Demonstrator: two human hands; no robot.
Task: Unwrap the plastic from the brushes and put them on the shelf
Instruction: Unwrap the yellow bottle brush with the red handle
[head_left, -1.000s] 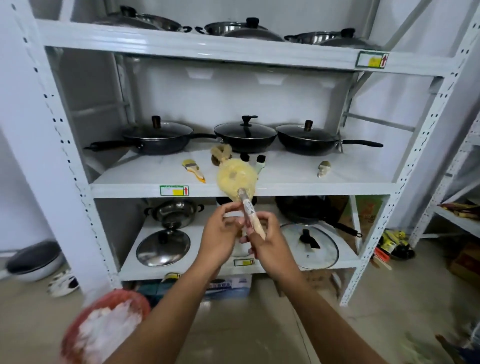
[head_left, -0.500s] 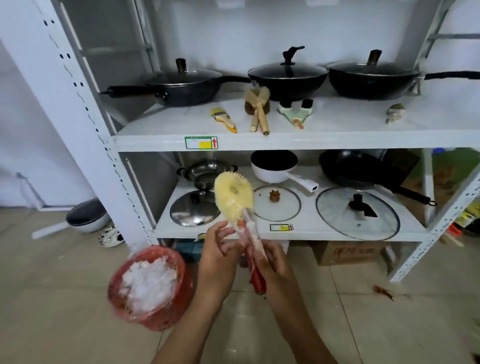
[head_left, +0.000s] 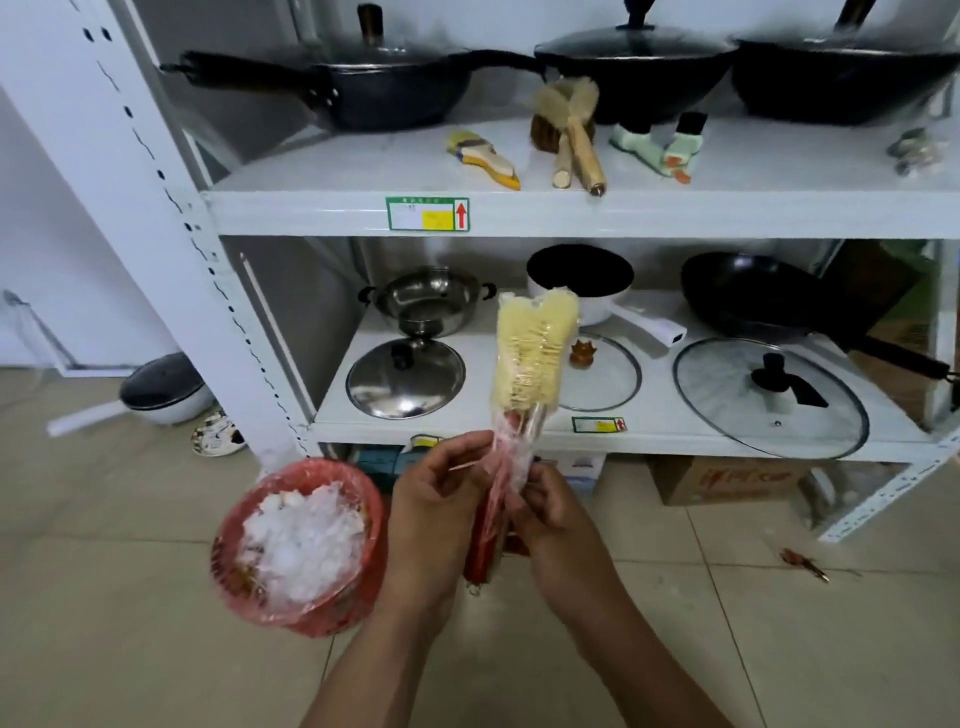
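Note:
I hold a yellow-bristled brush (head_left: 530, 353) upright in front of the shelf unit, still wrapped in clear plastic, its red handle pointing down. My left hand (head_left: 441, 499) pinches the plastic beside the handle. My right hand (head_left: 550, 501) grips the handle just below the bristles. Several unwrapped brushes lie on the middle shelf (head_left: 363, 208): a yellow one (head_left: 483, 158), two wooden ones (head_left: 571, 140) and two green ones (head_left: 660, 148).
A red bin (head_left: 298, 545) full of crumpled clear plastic stands on the floor to my left. Dark woks sit behind the brushes; pots, pans and lids (head_left: 405, 376) fill the lower shelf. A cardboard box (head_left: 722, 480) lies under it.
The camera tilted down and closer. The brush turned from face-on to side-on, and my hands shifted lower along the handle with the plastic.

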